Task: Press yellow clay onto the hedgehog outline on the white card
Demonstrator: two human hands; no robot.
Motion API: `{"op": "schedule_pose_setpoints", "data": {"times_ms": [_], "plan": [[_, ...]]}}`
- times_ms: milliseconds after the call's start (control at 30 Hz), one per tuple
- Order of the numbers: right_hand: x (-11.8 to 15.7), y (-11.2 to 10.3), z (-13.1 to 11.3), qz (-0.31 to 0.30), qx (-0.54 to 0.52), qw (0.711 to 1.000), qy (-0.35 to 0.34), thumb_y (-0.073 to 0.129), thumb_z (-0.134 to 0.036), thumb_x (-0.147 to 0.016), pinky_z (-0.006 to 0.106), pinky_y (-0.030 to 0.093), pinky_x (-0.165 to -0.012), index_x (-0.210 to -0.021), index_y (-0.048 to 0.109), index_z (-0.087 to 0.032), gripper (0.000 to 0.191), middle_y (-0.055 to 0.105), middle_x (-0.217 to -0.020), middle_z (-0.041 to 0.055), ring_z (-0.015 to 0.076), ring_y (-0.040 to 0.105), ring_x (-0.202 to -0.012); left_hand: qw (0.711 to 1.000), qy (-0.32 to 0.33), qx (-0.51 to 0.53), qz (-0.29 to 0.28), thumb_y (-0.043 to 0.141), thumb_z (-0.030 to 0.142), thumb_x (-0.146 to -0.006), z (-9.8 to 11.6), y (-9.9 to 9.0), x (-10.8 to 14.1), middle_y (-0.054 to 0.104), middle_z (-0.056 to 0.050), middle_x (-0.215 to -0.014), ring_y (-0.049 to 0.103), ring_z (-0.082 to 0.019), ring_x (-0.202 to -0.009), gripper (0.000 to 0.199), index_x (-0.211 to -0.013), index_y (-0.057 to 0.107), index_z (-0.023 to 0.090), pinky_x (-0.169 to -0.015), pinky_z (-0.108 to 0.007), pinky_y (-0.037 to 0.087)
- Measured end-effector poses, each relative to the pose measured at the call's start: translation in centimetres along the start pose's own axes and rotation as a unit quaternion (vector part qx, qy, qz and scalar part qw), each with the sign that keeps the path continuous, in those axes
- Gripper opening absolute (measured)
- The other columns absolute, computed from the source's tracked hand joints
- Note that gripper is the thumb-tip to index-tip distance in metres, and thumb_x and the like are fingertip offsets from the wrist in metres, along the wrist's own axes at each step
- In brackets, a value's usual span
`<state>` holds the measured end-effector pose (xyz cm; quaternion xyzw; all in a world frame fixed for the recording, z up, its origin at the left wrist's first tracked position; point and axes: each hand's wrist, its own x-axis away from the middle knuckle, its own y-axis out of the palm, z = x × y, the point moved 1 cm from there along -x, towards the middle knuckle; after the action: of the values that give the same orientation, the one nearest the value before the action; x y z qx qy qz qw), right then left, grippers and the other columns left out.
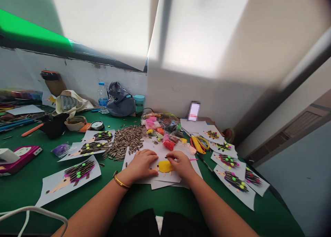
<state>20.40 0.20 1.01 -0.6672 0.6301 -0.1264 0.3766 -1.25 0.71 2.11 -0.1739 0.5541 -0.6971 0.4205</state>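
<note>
A yellow clay hedgehog body (165, 166) with a pinkish snout and legs lies on white paper (144, 187) in front of me. My left hand (143, 164) rests flat on the paper left of the figure, fingers spread, near its snout. At the figure's upper right, my right hand (179, 164) has thumb and forefinger pinched on a small dark piece, which looks like a sunflower seed, touching or just above the yellow clay. Beyond my left hand spreads a pile of striped sunflower seeds (126, 140).
Finished hedgehog cards (74, 175) lie left, others (234, 185) right. Bagged colored clay (165, 126) sits behind the paper, beside yellow scissors (199, 145). A bottle (102, 101), blue bag (121, 104) and teal-lidded jar (139, 105) stand by the wall. A white cable (38, 211) curves front left.
</note>
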Motion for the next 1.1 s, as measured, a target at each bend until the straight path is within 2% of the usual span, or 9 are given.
{"op": "schedule_pose_setpoints", "data": {"times_ms": [167, 267, 700, 1100], "plan": [[-0.2, 0.7, -1.4, -0.090, 0.084, 0.992, -0.008, 0.058, -0.017, -0.083, 0.029, 0.047, -0.079, -0.093, 0.074, -0.024, 0.021, 0.073, -0.092, 0.0018, 0.0189, 0.063, -0.089, 1.000, 0.003, -0.017, 0.001, 0.079, 0.049, -0.066, 0.2, 0.6, 0.0, 0.061, -0.007, -0.124, 0.050, -0.030, -0.120, 0.056, -0.115, 0.065, 0.026, -0.100, -0.044, 0.038], [-0.3, 1.1, -1.7, -0.122, 0.126, 0.985, -0.010, 0.059, -0.017, -0.083, 0.027, 0.044, -0.075, -0.094, 0.075, -0.025, 0.021, 0.073, -0.091, 0.0011, 0.0178, 0.062, -0.086, 1.000, 0.002, -0.018, -0.003, 0.078, 0.050, -0.067, 0.3, 0.8, 0.0, 0.061, -0.007, -0.124, 0.050, -0.029, -0.120, 0.056, -0.115, 0.065, 0.026, -0.101, -0.043, 0.037], [-0.5, 1.5, -1.0, -0.105, 0.238, 0.961, -0.095, 0.062, -0.025, -0.088, 0.028, 0.039, -0.078, -0.093, 0.075, -0.025, 0.015, 0.070, -0.085, 0.0033, 0.0184, 0.059, -0.085, 1.000, -0.003, -0.015, -0.010, 0.077, 0.051, -0.067, 0.3, 0.7, 0.0, 0.062, -0.006, -0.124, 0.051, -0.028, -0.119, 0.055, -0.114, 0.065, 0.027, -0.101, -0.042, 0.037], [-0.1, 1.4, -0.7, -0.105, 0.238, 0.959, -0.112, 0.062, -0.025, -0.089, 0.028, 0.039, -0.075, -0.093, 0.075, -0.026, 0.014, 0.069, -0.084, 0.0019, 0.0179, 0.058, -0.083, 1.000, -0.007, -0.019, -0.008, 0.076, 0.053, -0.067, 0.2, 0.8, 0.0, 0.061, -0.006, -0.124, 0.051, -0.030, -0.119, 0.057, -0.116, 0.064, 0.027, -0.101, -0.043, 0.037]]}}
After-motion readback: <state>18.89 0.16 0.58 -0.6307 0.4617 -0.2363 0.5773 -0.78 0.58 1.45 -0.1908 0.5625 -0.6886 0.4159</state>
